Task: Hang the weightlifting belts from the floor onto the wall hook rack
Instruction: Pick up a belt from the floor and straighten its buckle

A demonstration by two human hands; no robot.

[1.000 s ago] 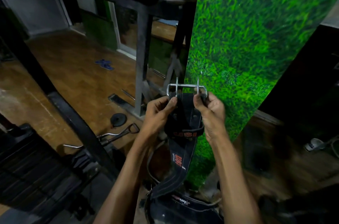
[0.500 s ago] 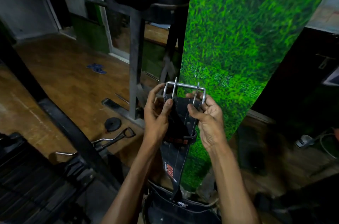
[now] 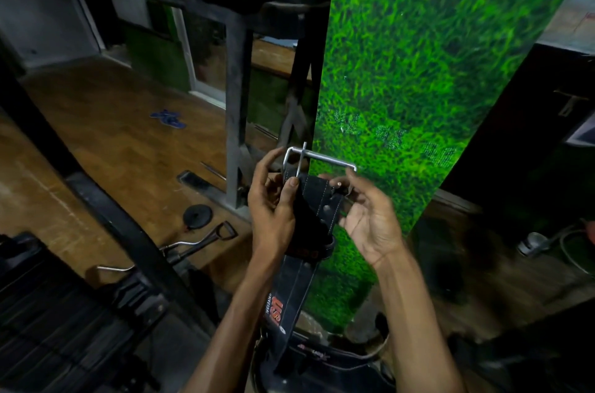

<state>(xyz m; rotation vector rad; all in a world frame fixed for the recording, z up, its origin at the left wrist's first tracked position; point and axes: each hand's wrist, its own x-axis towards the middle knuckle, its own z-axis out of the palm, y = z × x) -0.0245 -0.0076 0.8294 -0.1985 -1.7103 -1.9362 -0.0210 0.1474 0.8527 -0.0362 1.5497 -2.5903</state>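
I see a tall panel of green artificial turf [image 3: 418,70] filling the upper right, with a wooden floor [image 3: 106,135] spreading out to the left and a dark steel rack frame [image 3: 238,109] standing between them. On the floor lie a small black weight plate [image 3: 197,215] and a metal cable handle [image 3: 206,241], near each other.

In front of the turf I hold a black weightlifting belt [image 3: 299,267] upright by its buckle end; the strap hangs down from there past a red logo to a second belt [image 3: 322,360] coiled at the bottom edge of the view. The silver buckle [image 3: 320,159] sits at the top, above both hands.

My left hand [image 3: 273,209] has its grip closed on the belt's left edge just under the buckle, thumb pressed on the front of the leather beside the buckle's prong. My right hand [image 3: 370,215] is at the belt's right edge with the palm turned up and fingers loosely curled; its thumb and forefinger appear to pinch the buckle's right end, though I cannot tell how firmly.
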